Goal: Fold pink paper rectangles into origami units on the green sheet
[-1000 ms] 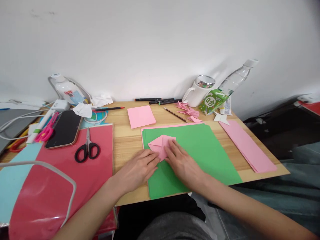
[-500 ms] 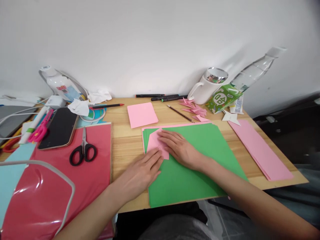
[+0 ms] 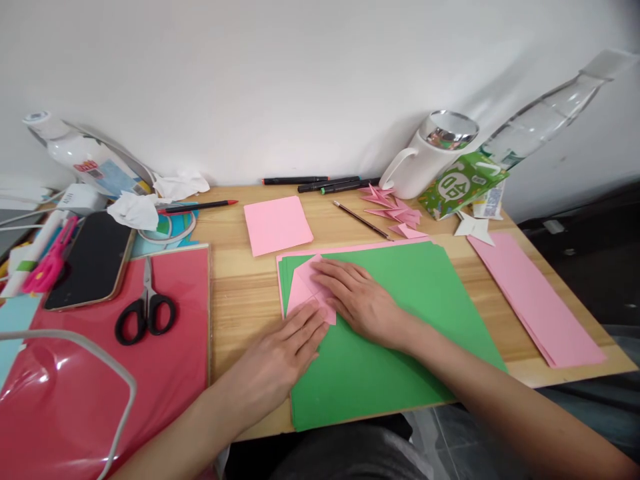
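Note:
A partly folded piece of pink paper (image 3: 304, 288) lies at the upper left of a stack of green sheets (image 3: 385, 360). Crease lines cross its surface. Flat fingers of my left hand (image 3: 283, 350) press on its lower edge. My right hand (image 3: 365, 300) rests on its right side, fingers stretched out towards the left and covering part of it. Neither hand grips anything. Beyond the green stack sits a pile of square pink paper (image 3: 278, 225). Several folded pink paper pieces (image 3: 397, 208) lie near the mug.
Black scissors (image 3: 146, 310) and a phone (image 3: 90, 260) lie on a red plastic-covered pack (image 3: 165, 373) at left. Along the wall are markers (image 3: 327, 185), a white mug (image 3: 425, 160), a green carton (image 3: 463, 185) and a clear bottle (image 3: 545, 110). Pink strips (image 3: 537, 303) lie at right.
The camera view has shifted a little closer. Both hands stay on the pink paper; my left fingers sit slightly lower along its bottom edge, and more of its creased middle shows.

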Demonstrator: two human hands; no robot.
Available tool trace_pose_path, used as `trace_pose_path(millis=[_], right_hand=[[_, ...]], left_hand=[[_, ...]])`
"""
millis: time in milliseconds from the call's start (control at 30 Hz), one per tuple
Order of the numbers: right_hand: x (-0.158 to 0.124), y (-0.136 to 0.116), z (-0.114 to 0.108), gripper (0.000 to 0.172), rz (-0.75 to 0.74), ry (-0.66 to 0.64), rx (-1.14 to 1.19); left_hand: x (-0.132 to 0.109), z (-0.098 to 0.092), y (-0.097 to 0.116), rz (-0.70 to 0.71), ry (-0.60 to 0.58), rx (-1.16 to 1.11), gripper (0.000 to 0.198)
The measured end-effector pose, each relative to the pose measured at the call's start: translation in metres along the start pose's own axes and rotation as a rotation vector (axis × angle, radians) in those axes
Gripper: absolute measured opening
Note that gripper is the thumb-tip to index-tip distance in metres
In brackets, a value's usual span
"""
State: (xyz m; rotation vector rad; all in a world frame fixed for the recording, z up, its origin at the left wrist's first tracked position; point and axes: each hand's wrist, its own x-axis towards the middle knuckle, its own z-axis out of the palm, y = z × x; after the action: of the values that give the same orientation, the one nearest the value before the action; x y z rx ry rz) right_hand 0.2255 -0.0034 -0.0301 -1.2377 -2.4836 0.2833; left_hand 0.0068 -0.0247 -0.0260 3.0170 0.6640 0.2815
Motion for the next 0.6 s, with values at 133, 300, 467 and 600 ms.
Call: trace_pose_path(millis=[133, 300, 467, 600], right_hand=[[-0.0002, 0.0009, 0.0007, 0.036, 0.001, 0.000, 0.009], [-0.0010, 0.0019, 0.0031, 0.037, 0.005, 0.009, 0.014], [-0.0013, 0.0016, 0.0032, 0.037, 0.009, 0.002, -0.001], [-0.0015, 0.0013, 0.0026, 0.036, 0.006, -0.008, -0.005]], left_hand=[[0.0000, -0.0010, 0.0000, 0.000, -0.018, -0.021, 0.039], [-0.0007, -0.0020, -0.0019, 0.001, -0.038, -0.068, 0.041], [-0.0001, -0.0032, -0.0024, 0.033, -0.053, -0.029, 0.040], [0.0000, -0.0053, -0.0018, 0.049, -0.097, -0.005, 0.039]])
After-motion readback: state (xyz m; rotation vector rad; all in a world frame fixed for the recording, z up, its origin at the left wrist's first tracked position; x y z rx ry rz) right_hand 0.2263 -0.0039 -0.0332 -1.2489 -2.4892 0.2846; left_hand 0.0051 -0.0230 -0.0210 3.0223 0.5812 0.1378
